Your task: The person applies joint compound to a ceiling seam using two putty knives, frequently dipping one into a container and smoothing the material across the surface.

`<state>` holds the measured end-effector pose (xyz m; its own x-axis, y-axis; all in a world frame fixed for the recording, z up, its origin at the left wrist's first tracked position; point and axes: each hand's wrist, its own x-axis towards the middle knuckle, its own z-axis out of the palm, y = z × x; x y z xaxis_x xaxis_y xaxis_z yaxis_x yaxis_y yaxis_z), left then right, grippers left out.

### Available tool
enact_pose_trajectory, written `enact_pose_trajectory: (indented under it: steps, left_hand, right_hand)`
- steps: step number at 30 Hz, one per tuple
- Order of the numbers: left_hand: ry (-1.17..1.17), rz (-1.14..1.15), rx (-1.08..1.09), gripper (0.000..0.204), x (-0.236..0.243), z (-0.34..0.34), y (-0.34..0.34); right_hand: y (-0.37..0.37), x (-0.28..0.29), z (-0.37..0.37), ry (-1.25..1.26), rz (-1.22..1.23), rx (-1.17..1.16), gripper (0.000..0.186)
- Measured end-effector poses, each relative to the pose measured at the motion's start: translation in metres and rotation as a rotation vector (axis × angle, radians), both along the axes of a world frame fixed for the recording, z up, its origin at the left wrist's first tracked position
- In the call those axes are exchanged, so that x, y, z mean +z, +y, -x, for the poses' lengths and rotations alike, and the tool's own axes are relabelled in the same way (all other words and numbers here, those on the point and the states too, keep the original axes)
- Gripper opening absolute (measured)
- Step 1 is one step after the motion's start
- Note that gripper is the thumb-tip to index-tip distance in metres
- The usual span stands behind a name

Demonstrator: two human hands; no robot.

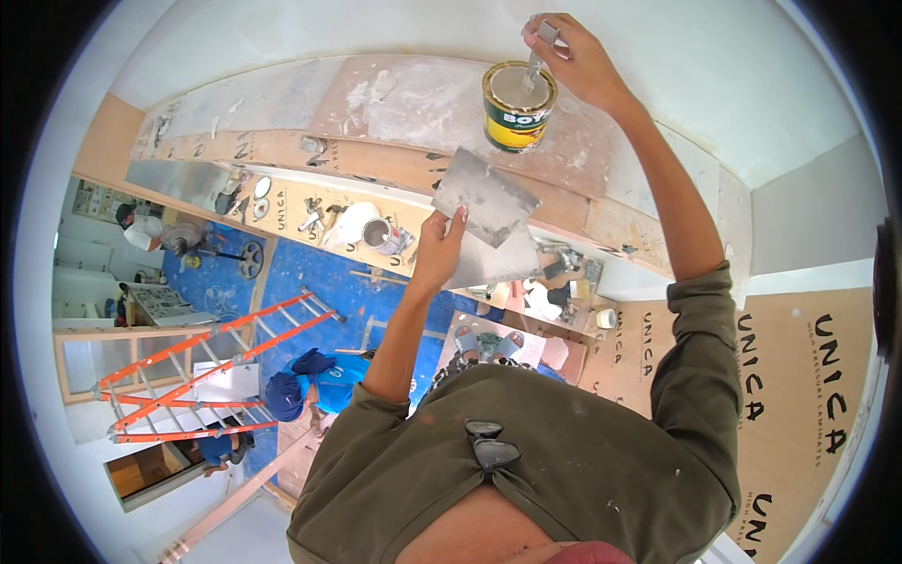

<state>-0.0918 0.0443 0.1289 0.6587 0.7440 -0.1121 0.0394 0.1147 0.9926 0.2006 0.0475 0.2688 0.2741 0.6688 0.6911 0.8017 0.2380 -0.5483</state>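
One putty can [519,105], two flat metal trowel blades [486,197], one orange ladder [202,362], two people below [315,381].

Down below there's an orange ladder [202,362] lying across blue floor sheeting [319,282], a person in a blue cap [282,395] crouching next to it, and another person [141,228] over by the far left.

A long wooden ledge [395,103], smeared with white putty, carries an open putty tin [517,108] standing upright near its right part. Below it, a lower board [310,211] holds scattered tools, a white bucket [355,224] and a small metal can [378,233] just beside it. Farther down, the floor [310,273] lies under blue sheeting, with an orange ladder [202,371] on it.
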Motion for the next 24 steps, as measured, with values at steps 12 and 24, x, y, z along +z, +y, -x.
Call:
enact_pose_trajectory:
  steps: [12,24]
  left_hand:
    - [-0.043,-0.021,0.008,0.034,-0.02,0.008,-0.008]
    - [0.089,0.013,0.003,0.033,-0.013,0.02,-0.007]
  right_hand:
    - [0.034,-0.016,0.012,0.975,-0.323,0.343,0.041]
    - [0.031,-0.018,0.037,0.873,-0.344,0.211,0.047]
